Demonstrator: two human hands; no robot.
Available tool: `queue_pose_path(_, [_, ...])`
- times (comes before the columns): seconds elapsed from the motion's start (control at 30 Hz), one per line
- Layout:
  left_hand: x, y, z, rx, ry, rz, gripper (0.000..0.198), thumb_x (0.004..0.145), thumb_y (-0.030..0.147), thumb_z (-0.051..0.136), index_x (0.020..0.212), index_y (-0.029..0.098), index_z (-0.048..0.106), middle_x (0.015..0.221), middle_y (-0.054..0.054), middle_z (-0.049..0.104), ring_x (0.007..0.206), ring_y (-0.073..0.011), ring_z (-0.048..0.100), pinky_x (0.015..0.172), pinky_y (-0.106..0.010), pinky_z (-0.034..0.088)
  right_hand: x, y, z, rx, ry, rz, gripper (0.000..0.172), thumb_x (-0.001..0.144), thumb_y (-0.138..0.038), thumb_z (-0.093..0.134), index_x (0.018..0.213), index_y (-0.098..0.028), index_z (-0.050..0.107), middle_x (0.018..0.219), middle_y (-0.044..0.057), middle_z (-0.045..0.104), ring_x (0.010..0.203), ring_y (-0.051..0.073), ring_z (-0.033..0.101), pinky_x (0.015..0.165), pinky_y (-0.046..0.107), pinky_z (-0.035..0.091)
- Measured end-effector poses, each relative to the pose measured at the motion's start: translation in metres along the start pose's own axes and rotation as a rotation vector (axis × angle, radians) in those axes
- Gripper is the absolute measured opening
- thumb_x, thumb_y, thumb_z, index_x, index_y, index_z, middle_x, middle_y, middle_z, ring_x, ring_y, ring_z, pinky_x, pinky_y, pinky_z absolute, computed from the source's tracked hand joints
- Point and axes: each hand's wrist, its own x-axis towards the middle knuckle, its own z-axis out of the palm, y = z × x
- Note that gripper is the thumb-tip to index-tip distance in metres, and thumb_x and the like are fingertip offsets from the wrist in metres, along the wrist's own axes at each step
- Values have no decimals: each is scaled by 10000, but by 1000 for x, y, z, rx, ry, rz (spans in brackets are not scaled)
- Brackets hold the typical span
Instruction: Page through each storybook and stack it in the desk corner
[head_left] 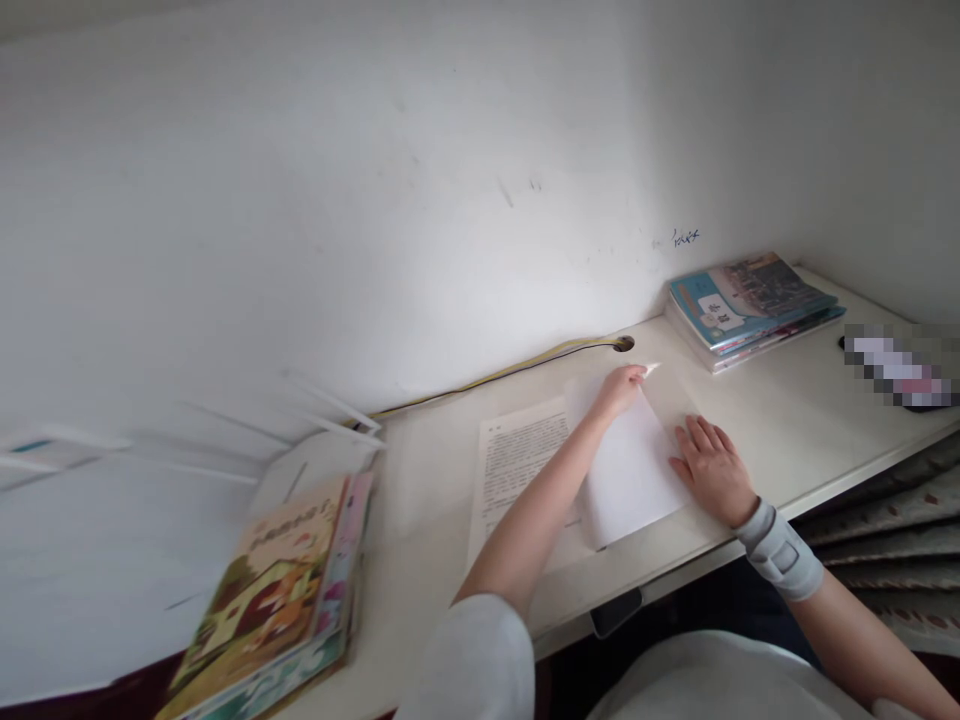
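A blank white sheet of paper (634,475) lies on the desk in front of me, with a printed page (517,465) showing from under its left side. My left hand (622,390) is closed at the paper's far edge, pinching a small white corner that sticks out past the fingertips. Flat on the desk along the paper's right side rests my right hand (712,468), fingers spread. A translucent strip (670,392), perhaps clear plastic, shows between the two hands. A grey wrist brace (780,550) wraps my right wrist. My left forearm hides part of the printed page.
A stack of books (754,305) sits by the wall at the back right. Colourful picture books (274,590) lie at the left. Yellow and dark cables (517,372) run along the wall to a desk hole (623,343). A blurred-out object (900,372) lies far right.
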Motion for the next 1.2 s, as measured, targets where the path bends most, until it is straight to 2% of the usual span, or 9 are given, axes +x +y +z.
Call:
queue_pose_path(0.17, [-15,-12,-12,452,6,189,352,756,232,626,1102,164,605,1455,-141,362,1409,-313,98,1112,-528,37,-1,0,2,7,1,4,430,909,-351,434,1250,-116,548,1331,173,518,1250,290,443,1021,427,324])
queue_pose_path(0.33, [-32,-31,-8,1281,-143,281,691,890,523,361,1404,66,296,1492,-268,196,1390,-378,161,1061,-620,128,-1,-2,0,2,-10,-1,443,912,-356,433,1261,-105,543,1344,172,506,1253,292,437,1027,422,317])
queue_pose_path(0.53, [-22,-40,9,1292,-178,284,739,913,551,198,1461,57,148,1536,-192,58,1412,-341,55,1110,-537,133,0,-2,-5,17,-36,-4,475,915,-391,430,1265,-91,544,1348,179,501,1258,294,434,1036,414,311])
queue_pose_path(0.7, [-17,-34,8,1244,-169,406,674,927,485,285,1430,37,240,1521,-205,164,1409,-311,133,1118,-466,179,0,0,-9,9,-56,0,515,908,-433,431,1270,-84,541,1364,190,480,1268,294,427,1038,413,311])
queue_pose_path(0.8, [-32,-31,-24,1178,-177,492,517,941,400,313,1375,126,372,1502,-151,274,1403,-265,192,1104,-468,225,1,1,-9,1,-75,5,509,907,-430,432,1269,-91,544,1365,182,482,1269,290,426,1034,405,317])
queue_pose_path(0.9, [-61,-47,-81,1070,142,532,448,934,382,339,1316,178,453,1467,-125,358,1390,-290,227,1095,-540,212,0,1,-9,-11,-74,3,514,907,-437,424,1270,-93,542,1365,181,482,1270,288,426,1033,407,319])
queue_pose_path(1.03, [-111,-102,-152,825,504,412,506,915,401,358,1315,100,439,1410,-196,413,1343,-287,334,1099,-480,276,1,-3,-14,-50,-68,-6,481,905,-398,435,1288,-124,528,1389,190,450,1277,309,413,1017,444,326])
queue_pose_path(1.1, [-134,-130,-169,679,577,304,529,912,430,356,1338,121,410,1381,-191,448,1296,-273,411,1091,-479,301,6,-8,-20,-70,-92,-36,435,909,-324,431,1304,-161,515,1427,174,402,1302,321,379,1024,502,300])
queue_pose_path(1.2, [-157,-155,-172,485,627,256,522,905,458,379,1344,177,401,1379,-158,459,1257,-253,462,1082,-468,327,22,-16,-25,-35,-175,-188,414,930,-263,380,1319,-179,495,1444,131,387,1325,294,352,1040,538,274])
